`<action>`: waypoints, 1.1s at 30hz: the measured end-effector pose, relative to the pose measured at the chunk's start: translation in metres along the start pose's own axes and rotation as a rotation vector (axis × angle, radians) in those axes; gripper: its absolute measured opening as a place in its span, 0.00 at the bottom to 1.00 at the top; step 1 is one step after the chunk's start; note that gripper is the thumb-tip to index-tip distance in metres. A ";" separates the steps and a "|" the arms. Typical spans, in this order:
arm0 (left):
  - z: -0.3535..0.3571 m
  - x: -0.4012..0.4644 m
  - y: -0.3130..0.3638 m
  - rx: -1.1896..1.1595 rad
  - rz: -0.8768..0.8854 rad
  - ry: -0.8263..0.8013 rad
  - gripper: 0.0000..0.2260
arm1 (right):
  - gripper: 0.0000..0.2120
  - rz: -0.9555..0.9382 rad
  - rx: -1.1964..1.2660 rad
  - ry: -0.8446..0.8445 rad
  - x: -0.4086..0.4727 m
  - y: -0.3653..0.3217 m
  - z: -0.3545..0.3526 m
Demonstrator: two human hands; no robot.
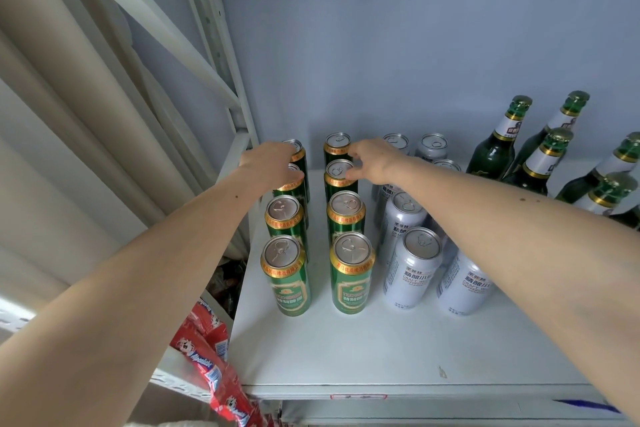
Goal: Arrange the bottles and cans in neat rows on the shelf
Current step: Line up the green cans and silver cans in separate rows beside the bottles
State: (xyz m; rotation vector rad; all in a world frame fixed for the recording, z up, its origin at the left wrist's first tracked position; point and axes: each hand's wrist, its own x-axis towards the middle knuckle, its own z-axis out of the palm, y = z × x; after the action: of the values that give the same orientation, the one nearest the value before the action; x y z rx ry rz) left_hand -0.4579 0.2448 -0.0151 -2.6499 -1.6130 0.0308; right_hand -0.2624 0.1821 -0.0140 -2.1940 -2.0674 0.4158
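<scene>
Green cans stand in two rows running front to back on the white shelf [363,350]. My left hand [273,163] lies over the top of the second-from-back can of the left green row [294,185], fingers curled round its rim. My right hand [372,159] reaches to the right green row, its fingertips at the rims of the back can [336,144] and the can in front of it [338,172]. Silver-white cans [414,267] form rows to the right, partly hidden by my right arm. Green glass bottles [498,142] stand at the far right.
The shelf's back wall is pale blue, with another shelf board overhead. A metal upright [221,55] borders the left side. Red snack packets [214,367] lie below left. The shelf's front strip holds nothing.
</scene>
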 end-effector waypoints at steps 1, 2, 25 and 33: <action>-0.003 -0.001 0.003 0.000 0.010 0.003 0.19 | 0.24 0.001 0.018 0.014 -0.004 0.004 -0.005; -0.006 -0.001 0.007 0.000 0.021 0.001 0.18 | 0.25 0.006 0.028 0.031 -0.008 0.009 -0.011; -0.009 0.017 0.145 -0.151 0.339 -0.053 0.17 | 0.22 0.284 -0.048 0.058 -0.078 0.117 -0.039; 0.006 0.035 0.167 -0.157 0.345 -0.051 0.06 | 0.22 0.235 -0.063 -0.004 -0.058 0.124 -0.032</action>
State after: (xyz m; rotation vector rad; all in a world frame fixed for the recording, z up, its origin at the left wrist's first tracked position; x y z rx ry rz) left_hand -0.2933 0.1993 -0.0279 -3.0398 -1.1953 -0.0197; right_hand -0.1372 0.1188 -0.0074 -2.4852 -1.8541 0.3791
